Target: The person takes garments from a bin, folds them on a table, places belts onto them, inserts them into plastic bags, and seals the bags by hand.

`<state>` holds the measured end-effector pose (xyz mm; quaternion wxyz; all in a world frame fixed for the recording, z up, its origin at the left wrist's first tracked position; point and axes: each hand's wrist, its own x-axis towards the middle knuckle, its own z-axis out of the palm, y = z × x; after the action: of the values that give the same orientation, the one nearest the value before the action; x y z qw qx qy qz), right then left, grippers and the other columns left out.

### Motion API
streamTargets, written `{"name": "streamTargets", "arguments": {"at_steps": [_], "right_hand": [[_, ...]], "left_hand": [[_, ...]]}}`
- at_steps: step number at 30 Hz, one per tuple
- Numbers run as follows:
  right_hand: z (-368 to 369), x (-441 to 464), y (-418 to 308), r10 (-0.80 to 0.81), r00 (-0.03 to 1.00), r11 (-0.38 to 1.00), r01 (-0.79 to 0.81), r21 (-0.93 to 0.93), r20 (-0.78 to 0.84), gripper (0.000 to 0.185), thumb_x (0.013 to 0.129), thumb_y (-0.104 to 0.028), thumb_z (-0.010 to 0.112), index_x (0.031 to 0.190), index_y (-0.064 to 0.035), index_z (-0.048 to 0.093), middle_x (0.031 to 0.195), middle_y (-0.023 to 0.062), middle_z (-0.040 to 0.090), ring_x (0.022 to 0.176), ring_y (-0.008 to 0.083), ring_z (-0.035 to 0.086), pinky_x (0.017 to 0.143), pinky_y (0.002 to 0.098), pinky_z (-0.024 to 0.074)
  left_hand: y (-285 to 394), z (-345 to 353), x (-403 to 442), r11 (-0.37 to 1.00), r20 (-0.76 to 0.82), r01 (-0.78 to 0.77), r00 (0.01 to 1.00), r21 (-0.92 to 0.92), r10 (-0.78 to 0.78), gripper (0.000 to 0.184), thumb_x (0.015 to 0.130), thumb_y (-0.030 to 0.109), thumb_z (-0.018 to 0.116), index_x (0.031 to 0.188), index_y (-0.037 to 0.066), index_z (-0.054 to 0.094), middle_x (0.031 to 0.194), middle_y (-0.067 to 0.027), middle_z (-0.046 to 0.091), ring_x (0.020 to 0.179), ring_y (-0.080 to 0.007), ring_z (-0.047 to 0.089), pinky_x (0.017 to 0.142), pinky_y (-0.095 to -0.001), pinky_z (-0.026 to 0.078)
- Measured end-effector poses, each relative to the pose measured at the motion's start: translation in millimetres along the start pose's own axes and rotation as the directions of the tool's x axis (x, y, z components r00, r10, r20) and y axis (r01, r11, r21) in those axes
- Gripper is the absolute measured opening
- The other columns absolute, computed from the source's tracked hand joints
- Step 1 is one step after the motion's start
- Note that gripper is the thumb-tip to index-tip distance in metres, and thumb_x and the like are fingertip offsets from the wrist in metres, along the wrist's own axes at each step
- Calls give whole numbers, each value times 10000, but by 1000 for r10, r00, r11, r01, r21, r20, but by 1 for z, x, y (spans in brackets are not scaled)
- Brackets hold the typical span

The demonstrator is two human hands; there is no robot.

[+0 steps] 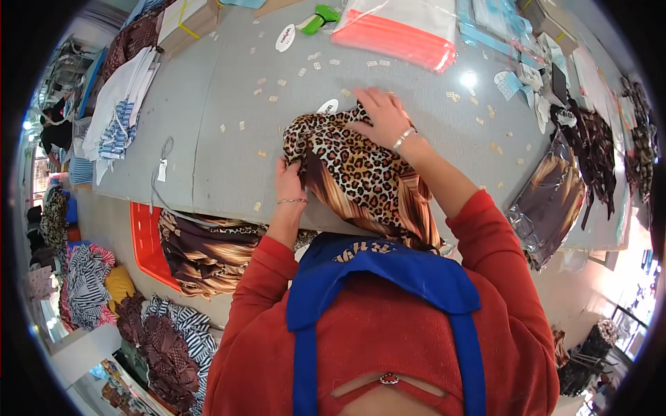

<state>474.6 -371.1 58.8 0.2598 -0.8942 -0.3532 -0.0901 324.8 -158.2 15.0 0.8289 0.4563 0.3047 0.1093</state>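
A leopard-print garment (361, 156) with brown-and-cream streaked parts lies bunched on the grey table in front of me, its lower end hanging over the near edge. At its left side my left hand (289, 184) pinches the cloth edge, with some fingers hidden by the fabric. My right hand (383, 119) rests on the upper right of the garment, palm down and fingers stretched out. A white oval tag (328, 107) peeks out just behind the cloth.
The grey table (229, 159) carries several small paper labels, green-handled scissors (319, 19) and a stack of clear bags with red edges (395, 35). Folded clothes lie left; a bagged garment (551, 197) lies right. A red crate (146, 243) with similar fabric stands below the table edge.
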Motion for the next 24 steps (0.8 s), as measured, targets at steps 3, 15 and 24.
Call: {"name": "streamTargets", "arguments": {"at_steps": [3,15,24], "right_hand": [[-3,9,-28,168,834,961,-18,-277,526,712,820,-370,635,1409,-116,327,1199,175,581,1206,343,475,1053,483,278],[-91,-92,-116,50,798,173,-600,781,601,335,821,-69,622,1151,-18,634,834,18,673,749,58,582,695,221,464],[-123,-182,-223,39,600,434,-730,528,799,211,877,-170,656,954,26,670,775,60,682,716,55,569,653,285,470]], "left_hand": [[23,20,-17,977,11,-55,998,-206,59,259,879,-23,458,1110,87,497,1076,-57,597,952,-178,593,804,-305,488],[112,-68,-124,708,667,-685,610,172,428,324,652,-133,340,792,18,591,774,-72,602,779,-205,562,736,-330,458],[80,-151,-184,780,639,615,554,119,-534,533,839,220,565,1297,-34,461,1399,-164,441,1230,-293,482,1050,-400,366]]}}
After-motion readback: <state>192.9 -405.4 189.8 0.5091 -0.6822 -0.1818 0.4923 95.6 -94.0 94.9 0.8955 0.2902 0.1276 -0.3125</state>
